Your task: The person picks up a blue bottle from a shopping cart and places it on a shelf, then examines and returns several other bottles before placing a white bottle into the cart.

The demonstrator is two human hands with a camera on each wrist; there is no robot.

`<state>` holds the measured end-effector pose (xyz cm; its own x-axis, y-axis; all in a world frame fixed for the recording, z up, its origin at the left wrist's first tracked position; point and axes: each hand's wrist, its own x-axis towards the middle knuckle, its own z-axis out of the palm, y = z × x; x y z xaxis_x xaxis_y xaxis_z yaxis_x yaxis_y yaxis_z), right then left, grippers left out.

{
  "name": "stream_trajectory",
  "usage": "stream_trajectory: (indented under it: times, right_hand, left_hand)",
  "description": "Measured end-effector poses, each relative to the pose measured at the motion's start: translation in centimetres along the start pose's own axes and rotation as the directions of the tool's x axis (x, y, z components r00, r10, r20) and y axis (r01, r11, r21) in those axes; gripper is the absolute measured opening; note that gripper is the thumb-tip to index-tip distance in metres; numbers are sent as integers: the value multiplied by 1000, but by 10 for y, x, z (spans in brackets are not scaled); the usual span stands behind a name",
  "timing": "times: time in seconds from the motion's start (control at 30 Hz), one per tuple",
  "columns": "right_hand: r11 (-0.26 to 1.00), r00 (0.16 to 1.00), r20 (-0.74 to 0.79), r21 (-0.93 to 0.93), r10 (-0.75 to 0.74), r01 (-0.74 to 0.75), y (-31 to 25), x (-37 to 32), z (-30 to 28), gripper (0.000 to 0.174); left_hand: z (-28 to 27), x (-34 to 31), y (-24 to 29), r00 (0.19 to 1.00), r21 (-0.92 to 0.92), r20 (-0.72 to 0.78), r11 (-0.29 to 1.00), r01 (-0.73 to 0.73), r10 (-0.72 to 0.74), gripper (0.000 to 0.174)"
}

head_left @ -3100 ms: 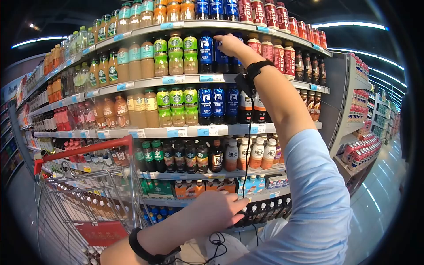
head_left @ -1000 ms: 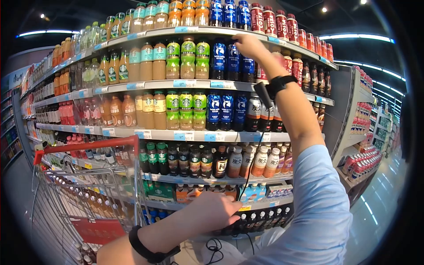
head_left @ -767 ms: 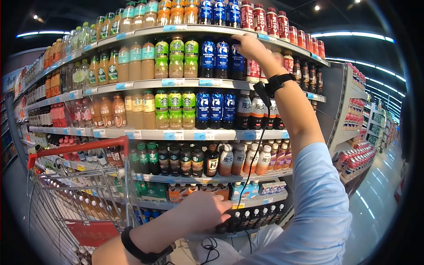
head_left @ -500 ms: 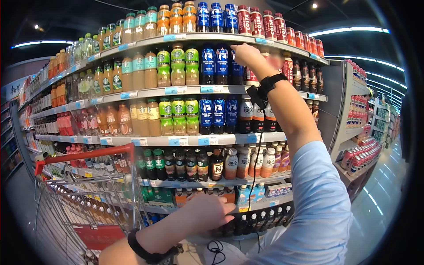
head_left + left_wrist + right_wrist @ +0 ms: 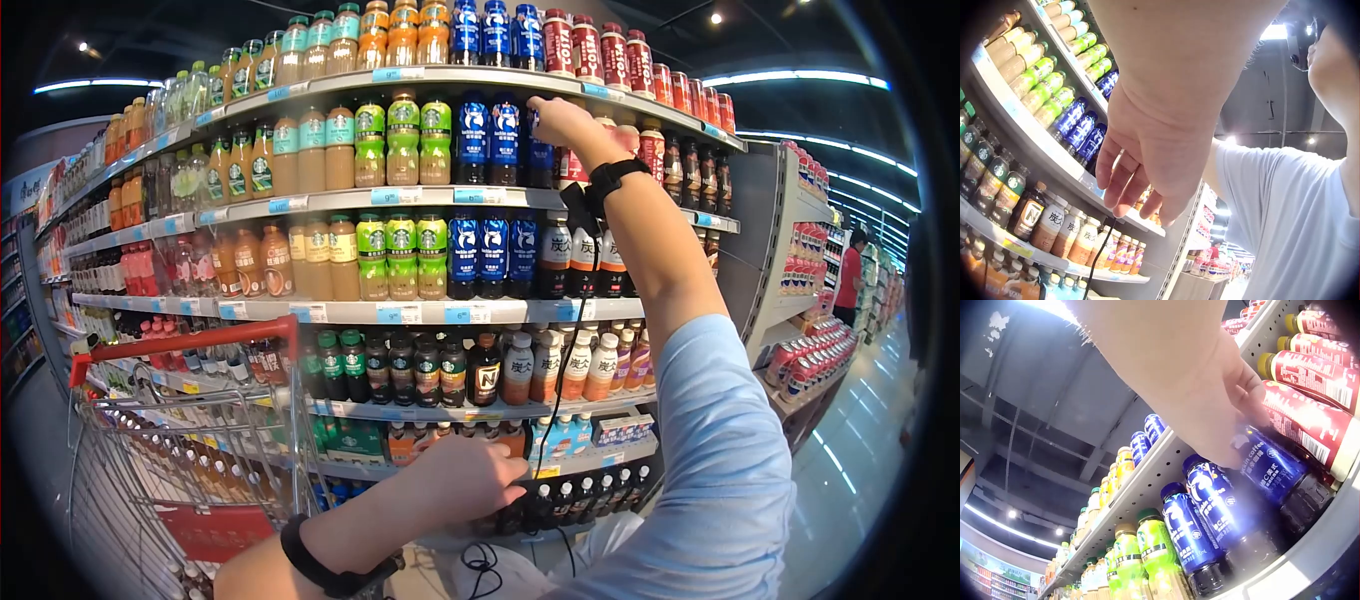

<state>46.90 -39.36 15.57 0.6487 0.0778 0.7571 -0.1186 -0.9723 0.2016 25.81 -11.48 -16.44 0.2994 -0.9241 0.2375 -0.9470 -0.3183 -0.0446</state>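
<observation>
My right hand (image 5: pixel 562 122) reaches up to the second shelf from the top. In the right wrist view its fingers (image 5: pixel 1249 387) curl round the top of a blue coffee bottle (image 5: pixel 1275 472), hiding the cap. That bottle stands rightmost of three blue ones, and two matching bottles (image 5: pixel 1207 494) stand beside it. Red-labelled bottles (image 5: pixel 1313 378) are close on its other side. My left hand (image 5: pixel 468 478) hangs low in front of the lower shelves. Seen from the left wrist, its fingers (image 5: pixel 1124 181) are loosely bent and hold nothing.
A shopping cart (image 5: pixel 190 340) with a red handle stands at the left. Green-labelled bottles (image 5: pixel 403 145) line the shelf left of the blue ones. A thin black cable (image 5: pixel 560 390) hangs from the right wrist. A person in red (image 5: pixel 851 275) stands down the aisle.
My right hand has shifted from the middle blue bottle's top to the rightmost one, lowering slightly over it. My left hand stays about where it was. A person in red has appeared at the right.
</observation>
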Motion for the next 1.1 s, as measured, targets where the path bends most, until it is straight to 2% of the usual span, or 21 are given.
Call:
stream_trajectory:
  times: [0.13,0.23,0.3,0.43,0.5,0.73,0.8,0.87,0.93,1.0,1.03,1.07,1.1]
  right_hand:
    - [1000,999,33,7,-7,7,8,10,14,61]
    - [996,995,35,4,-95,94,17,17,21,62]
    - [986,988,10,68,-153,152,22,19,23,63]
    - [987,991,28,95,-132,129,19,14,17,64]
    - [993,989,135,113,-60,45,17,11,11,67]
    - [988,989,63,76,-137,132,22,9,14,67]
    - [989,991,-5,64,-136,136,21,2,15,67]
    - [990,993,-27,78,-118,120,16,-18,9,66]
    - [978,963,-196,58,-184,199,14,-47,8,62]
    - [981,986,-103,136,-128,141,-1,-97,-6,52]
    - [958,963,-182,173,-197,228,0,-126,0,48]
    - [888,899,-318,249,-302,386,5,-156,12,45]
    - [892,957,-172,351,-236,283,-6,-202,-2,42]
  left_hand:
    - [-2,1,1,999,20,36,1000,8,-9,25]
    - [-1,1,-1,999,24,44,1000,7,-8,25]
    - [-1,1,-1,999,23,44,1000,2,-3,24]
    - [-2,1,-1,998,27,62,1000,7,-8,25]
    - [-2,1,-1,998,14,55,1000,9,-10,25]
    - [-6,4,2,988,54,147,998,40,-47,26]
    - [-7,4,3,981,59,180,996,61,-71,27]
    - [-3,4,1,983,56,170,996,66,-74,28]
    - [-7,3,3,980,64,185,996,67,-78,29]
    - [-10,4,3,979,78,191,995,62,-76,29]
    - [-8,4,1,978,63,195,996,64,-75,29]
    - [-8,4,1,976,45,205,997,67,-75,29]
    - [-16,7,5,955,90,272,991,95,-116,31]
